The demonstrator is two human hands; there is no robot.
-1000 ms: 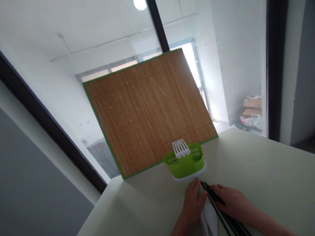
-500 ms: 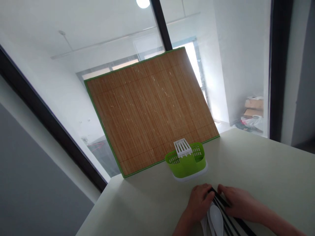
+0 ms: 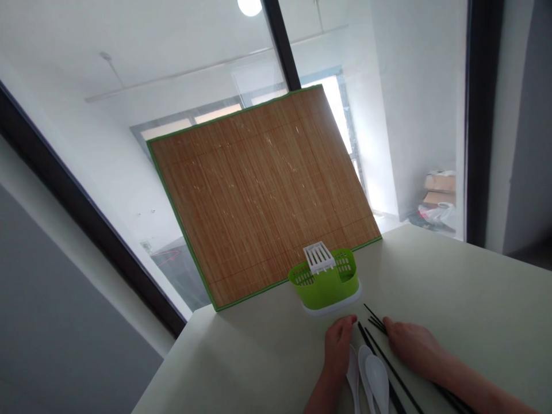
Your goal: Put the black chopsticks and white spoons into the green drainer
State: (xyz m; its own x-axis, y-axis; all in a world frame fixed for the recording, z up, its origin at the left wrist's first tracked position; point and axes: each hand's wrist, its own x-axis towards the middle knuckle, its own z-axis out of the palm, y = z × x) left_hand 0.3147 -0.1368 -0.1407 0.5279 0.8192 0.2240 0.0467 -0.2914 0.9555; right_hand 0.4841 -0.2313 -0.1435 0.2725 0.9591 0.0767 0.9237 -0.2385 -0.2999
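Note:
White spoons (image 3: 378, 376) lie side by side at the bottom of the view, bowls pointing away from me. My left hand (image 3: 337, 348) rests on the table at their left, fingers stretched out and holding nothing, its palm side close to the leftmost spoon. Two black chopsticks (image 3: 390, 365) lie on the table just right of the spoons. My right hand (image 3: 411, 348) is curled over several more black chopsticks (image 3: 376, 323); their thin ends poke out past my fingers and their thick ends run out below my wrist.
Beyond my hands stands a green utensil holder (image 3: 328, 290) with a white base and a white slotted piece on top. Behind it a bamboo mat (image 3: 267, 195) with green edging leans against the glass. The pale table (image 3: 241, 356) ends at left in a slanted edge.
My right hand has shifted some chopsticks to the right, away from the spoons. My left hand has come off the chopsticks' far ends and moved slightly left, its fingers straighter.

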